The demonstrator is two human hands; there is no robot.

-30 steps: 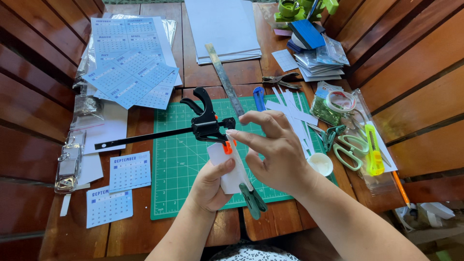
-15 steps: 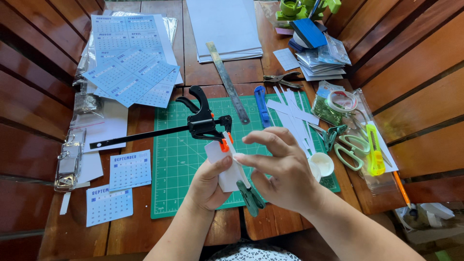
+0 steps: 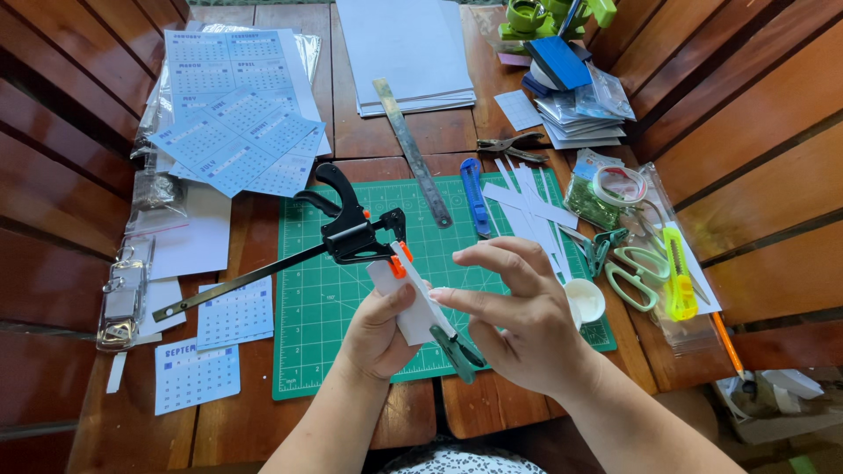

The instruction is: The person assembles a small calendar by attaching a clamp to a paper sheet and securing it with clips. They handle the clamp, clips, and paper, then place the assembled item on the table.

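My left hand (image 3: 373, 333) grips a small stack of white cards (image 3: 406, 303) from below. A black bar clamp (image 3: 347, 233) with orange pads pinches the stack's top end, its bar reaching out to the left. A green clip (image 3: 458, 351) sits on the stack's lower end. My right hand (image 3: 518, 316) hovers just right of the stack with fingers spread, fingertips close to the paper. Both hands are above the green cutting mat (image 3: 334, 298).
Printed calendar sheets (image 3: 233, 123) lie at the back left, two smaller ones (image 3: 198, 369) at the front left. A metal ruler (image 3: 411, 149), blue knife (image 3: 474, 195), white paper strips (image 3: 527, 206), pliers (image 3: 514, 147), green scissors (image 3: 637, 272), yellow cutter (image 3: 678, 272) and tape roll (image 3: 619, 183) surround the mat.
The clamped stack has shifted slightly left and down with my left hand. My right hand has drawn back from it and spread its fingers.
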